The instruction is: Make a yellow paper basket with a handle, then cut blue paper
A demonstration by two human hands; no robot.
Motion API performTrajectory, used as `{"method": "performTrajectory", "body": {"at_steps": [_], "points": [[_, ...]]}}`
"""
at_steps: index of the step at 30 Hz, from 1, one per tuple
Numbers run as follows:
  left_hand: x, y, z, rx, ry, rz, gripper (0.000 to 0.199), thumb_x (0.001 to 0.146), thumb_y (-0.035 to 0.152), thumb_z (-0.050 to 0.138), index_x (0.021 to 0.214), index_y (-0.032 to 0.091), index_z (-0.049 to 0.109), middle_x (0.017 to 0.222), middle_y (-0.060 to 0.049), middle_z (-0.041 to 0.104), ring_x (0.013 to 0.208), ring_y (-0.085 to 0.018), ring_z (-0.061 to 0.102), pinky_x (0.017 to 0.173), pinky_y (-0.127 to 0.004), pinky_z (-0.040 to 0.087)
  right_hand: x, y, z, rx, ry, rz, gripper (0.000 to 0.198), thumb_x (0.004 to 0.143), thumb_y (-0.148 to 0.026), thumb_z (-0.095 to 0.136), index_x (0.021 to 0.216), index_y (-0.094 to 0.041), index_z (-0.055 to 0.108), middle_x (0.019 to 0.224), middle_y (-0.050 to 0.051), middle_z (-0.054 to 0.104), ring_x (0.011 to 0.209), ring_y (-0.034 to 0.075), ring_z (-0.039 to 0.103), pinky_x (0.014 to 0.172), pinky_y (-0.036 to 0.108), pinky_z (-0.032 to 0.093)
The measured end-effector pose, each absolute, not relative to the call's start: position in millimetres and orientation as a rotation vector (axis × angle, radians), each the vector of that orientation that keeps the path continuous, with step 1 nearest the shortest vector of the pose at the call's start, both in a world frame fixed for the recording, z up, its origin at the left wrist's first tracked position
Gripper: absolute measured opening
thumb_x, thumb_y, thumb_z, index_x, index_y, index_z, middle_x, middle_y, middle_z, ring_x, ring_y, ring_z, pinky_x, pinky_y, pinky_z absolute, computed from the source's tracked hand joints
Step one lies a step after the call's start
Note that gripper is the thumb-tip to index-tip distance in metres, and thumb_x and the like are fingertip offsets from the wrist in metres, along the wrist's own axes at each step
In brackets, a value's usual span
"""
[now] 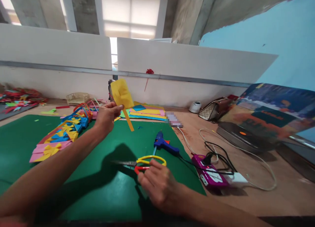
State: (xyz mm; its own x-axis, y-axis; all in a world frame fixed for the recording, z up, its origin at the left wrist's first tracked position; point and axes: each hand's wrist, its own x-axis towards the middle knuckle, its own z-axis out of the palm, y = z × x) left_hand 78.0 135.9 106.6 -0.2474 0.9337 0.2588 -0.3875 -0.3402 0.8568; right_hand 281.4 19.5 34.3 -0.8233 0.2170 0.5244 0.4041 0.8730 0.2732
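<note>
Raised above the green mat (88, 200), my left hand (108, 114) pinches a yellow piece of paper (121, 93) with a narrow strip hanging below it. My right hand (157, 182) is closed round the handles of a pair of scissors (141, 162), one handle yellow and the other red. The scissor blades point left, low over the mat, apart from the paper. A blue glue gun (165, 143) stands on the mat just beyond the scissors. To the left lie folded paper decorations (62, 133) in pink, yellow and blue, partly behind my left forearm.
A purple power strip (209, 174) with black and white cables sits at the mat's right edge. Coloured paper sheets (147, 113) and a phone (173, 119) lie at the back. Further right are a handbag (213, 109) and a dark case (238, 138). Paper scraps (19, 100) pile up far left.
</note>
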Motion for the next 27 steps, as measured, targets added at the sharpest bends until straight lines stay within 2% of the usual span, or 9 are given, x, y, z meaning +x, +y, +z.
{"method": "performTrajectory", "body": {"at_steps": [2,6,8,10,13,17,21,27], "points": [[88,137,94,1.029,0.845,1.686,0.02,0.044,0.02,0.073,0.051,0.014,0.055,0.05,0.004,0.053,0.047,-0.006,0.046,0.047,-0.019,0.032,280,16,18,-0.459,-2.616,-0.545,0.027,0.087,-0.01,0.033,0.078,-0.013,0.058,0.061,0.003,0.056,0.055,0.013,0.046,0.066,0.032,0.038],[99,140,71,1.065,0.897,1.571,0.022,0.044,0.023,0.075,0.053,0.015,0.057,0.051,0.004,0.054,0.047,-0.006,0.044,0.049,-0.021,0.032,278,21,8,-0.629,-2.706,-0.441,0.025,0.089,-0.03,0.042,0.075,-0.016,0.056,0.072,0.005,0.058,0.063,0.015,0.049,0.063,0.032,0.039],[99,142,65,1.068,0.909,1.547,0.024,0.043,0.024,0.076,0.052,0.015,0.057,0.05,0.004,0.054,0.047,-0.006,0.043,0.049,-0.022,0.031,277,25,8,-0.807,-2.742,-0.413,0.015,0.085,-0.026,0.049,0.078,-0.016,0.056,0.078,0.007,0.059,0.069,0.017,0.051,0.064,0.032,0.04],[98,145,62,1.067,0.919,1.534,0.024,0.043,0.025,0.076,0.052,0.015,0.056,0.05,0.004,0.054,0.047,-0.006,0.042,0.049,-0.022,0.031,277,27,9,-0.992,-2.791,-0.382,0.005,0.08,-0.013,0.052,0.082,-0.016,0.055,0.081,0.007,0.059,0.072,0.019,0.053,0.066,0.032,0.041],[95,150,61,1.062,0.939,1.524,0.024,0.042,0.025,0.076,0.051,0.015,0.056,0.05,0.004,0.053,0.047,-0.006,0.042,0.049,-0.022,0.03,277,30,10,-1.144,-2.853,-0.258,0.02,0.076,-0.006,0.051,0.092,-0.017,0.054,0.087,0.008,0.059,0.076,0.019,0.055,0.069,0.032,0.041],[95,151,62,1.063,0.967,1.488,0.024,0.041,0.025,0.075,0.051,0.015,0.056,0.05,0.004,0.053,0.047,-0.006,0.042,0.049,-0.022,0.029,276,33,16,-1.246,-2.88,0.01,0.039,0.069,-0.015,0.058,0.107,-0.021,0.048,0.094,0.008,0.059,0.077,0.021,0.056,0.063,0.029,0.04],[93,147,69,1.091,0.987,1.394,0.025,0.038,0.021,0.076,0.049,0.014,0.055,0.048,0.004,0.052,0.044,-0.005,0.04,0.047,-0.021,0.03,277,33,31,-1.259,-2.814,0.3,0.044,0.068,-0.012,0.054,0.11,-0.022,0.047,0.09,0.004,0.063,0.076,0.019,0.059,0.059,0.025,0.038],[89,138,83,1.117,0.998,1.232,0.023,0.037,0.017,0.074,0.046,0.014,0.052,0.043,0.004,0.051,0.039,-0.006,0.042,0.047,-0.023,0.034,290,23,58,-1.136,-2.557,0.75,0.051,0.067,-0.019,0.06,0.116,-0.02,0.048,0.086,0.001,0.064,0.065,0.013,0.056,0.058,0.021,0.039]]}}
